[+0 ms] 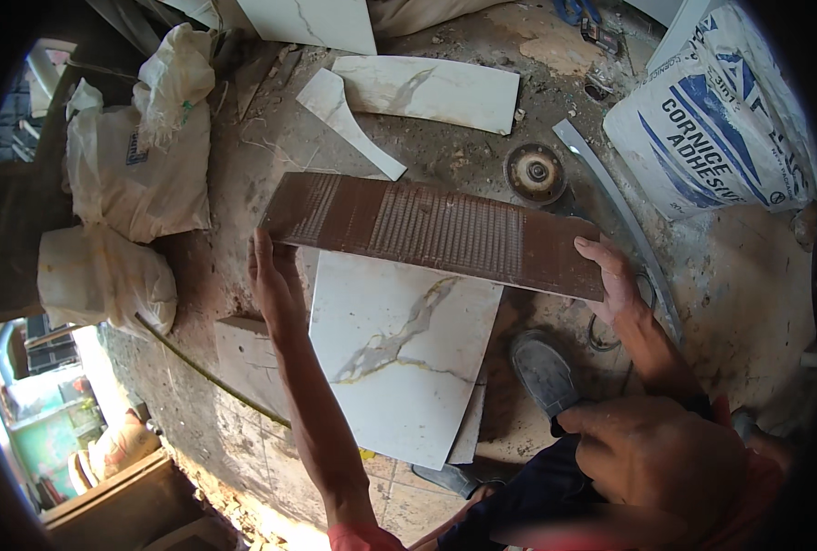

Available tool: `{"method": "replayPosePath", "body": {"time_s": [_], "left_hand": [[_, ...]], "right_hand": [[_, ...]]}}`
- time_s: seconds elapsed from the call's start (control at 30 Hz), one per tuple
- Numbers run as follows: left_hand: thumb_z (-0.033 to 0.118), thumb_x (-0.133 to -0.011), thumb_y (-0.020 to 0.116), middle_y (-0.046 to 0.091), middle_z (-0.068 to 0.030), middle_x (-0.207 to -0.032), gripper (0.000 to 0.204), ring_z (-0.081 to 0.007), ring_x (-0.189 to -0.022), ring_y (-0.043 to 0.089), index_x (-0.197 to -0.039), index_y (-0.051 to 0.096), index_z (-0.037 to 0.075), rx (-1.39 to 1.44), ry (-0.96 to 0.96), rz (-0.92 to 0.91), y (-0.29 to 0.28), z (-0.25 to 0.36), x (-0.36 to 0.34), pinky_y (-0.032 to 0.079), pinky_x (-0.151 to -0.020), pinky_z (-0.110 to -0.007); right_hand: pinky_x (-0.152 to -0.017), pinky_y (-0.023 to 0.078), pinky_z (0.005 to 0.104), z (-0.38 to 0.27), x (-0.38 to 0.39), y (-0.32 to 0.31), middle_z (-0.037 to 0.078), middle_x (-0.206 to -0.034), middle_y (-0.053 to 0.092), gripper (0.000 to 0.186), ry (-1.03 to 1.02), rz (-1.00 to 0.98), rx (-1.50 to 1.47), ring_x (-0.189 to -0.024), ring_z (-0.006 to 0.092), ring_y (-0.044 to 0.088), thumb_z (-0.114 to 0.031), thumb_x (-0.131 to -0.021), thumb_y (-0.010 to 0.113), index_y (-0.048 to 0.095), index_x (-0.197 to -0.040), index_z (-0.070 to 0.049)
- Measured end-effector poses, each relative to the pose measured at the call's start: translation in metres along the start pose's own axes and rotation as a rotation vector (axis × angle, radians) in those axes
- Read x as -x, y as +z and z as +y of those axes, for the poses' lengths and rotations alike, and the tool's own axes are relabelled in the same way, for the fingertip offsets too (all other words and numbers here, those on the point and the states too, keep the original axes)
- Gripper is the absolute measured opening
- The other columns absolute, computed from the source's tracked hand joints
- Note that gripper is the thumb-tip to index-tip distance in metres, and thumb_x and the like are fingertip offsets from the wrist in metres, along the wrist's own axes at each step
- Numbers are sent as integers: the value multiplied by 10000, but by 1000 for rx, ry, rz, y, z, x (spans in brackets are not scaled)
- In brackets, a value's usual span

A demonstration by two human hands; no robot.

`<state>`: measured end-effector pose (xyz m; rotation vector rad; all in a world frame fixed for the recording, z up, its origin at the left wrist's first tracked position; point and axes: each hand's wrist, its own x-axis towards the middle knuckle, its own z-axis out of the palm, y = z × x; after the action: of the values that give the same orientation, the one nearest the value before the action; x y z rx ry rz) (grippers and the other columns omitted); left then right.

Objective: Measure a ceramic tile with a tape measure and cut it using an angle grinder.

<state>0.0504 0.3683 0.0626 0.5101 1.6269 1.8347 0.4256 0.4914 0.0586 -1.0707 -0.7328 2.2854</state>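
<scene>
Between my two hands a long cut tile strip [427,225] is held up, its brown ribbed back facing me. My left hand [270,266] grips the left end, fingers along the short edge. At the right end, my right hand [612,275] has its thumb on the brown face, with the other fingers mostly hidden underneath. Below the strip lies a large white marble-patterned tile [399,367] with grey veins. The strip covers that tile's far edge from my view.
Beyond the strip lie a curved offcut [344,119], a white tile piece [436,92] and a round grinder disc [535,174]. A thin grey strip [619,211] runs along the right, near a blue-and-white sack [702,129]. White sacks [142,156] stand left; my shoe [544,372] is beside the large tile.
</scene>
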Motion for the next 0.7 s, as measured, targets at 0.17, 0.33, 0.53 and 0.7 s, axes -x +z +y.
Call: {"method": "replayPosePath", "body": {"time_s": [0.17, 0.33, 0.53, 0.7], "left_hand": [[559, -789, 562, 366, -164, -1349, 707, -320, -1280, 294, -1259, 434, 47, -660, 1128, 133, 26, 61, 35, 180, -1062, -531], [622, -651, 612, 356, -102, -1391, 760, -351, -1323, 230, -1257, 480, 182, -1775, 1325, 473, 77, 122, 83, 114, -1080, -542], [223, -809, 635, 652, -26, -1012, 259, -181, -974, 611, -1065, 618, 181, -1499, 1426, -175, 86, 170, 72, 391, -940, -445], [246, -845, 619, 651, -89, -905, 283, -174, -789, 616, -1021, 627, 25, -1135, 873, 289, 78, 182, 52, 464, -718, -277]], "right_hand": [[-373, 494, 276, -7, 10, 33, 116, -905, 620, 363, 13, -60, -96, -630, 174, 636, -202, -825, 531, 505, -1128, -2], [-255, 442, 231, -76, 28, 58, 167, -779, 650, 352, -50, -58, -155, -397, 170, 584, -222, -844, 498, 549, -1050, 58], [-411, 544, 296, -99, -22, 106, 238, -884, 626, 496, -139, -578, -100, -608, 246, 650, -340, -895, 413, 478, -1124, 94], [-720, 537, 359, -121, -29, 155, 283, -1044, 559, 706, -549, -735, 101, -938, 307, 612, -553, -905, 293, 333, -1229, 73]]}}
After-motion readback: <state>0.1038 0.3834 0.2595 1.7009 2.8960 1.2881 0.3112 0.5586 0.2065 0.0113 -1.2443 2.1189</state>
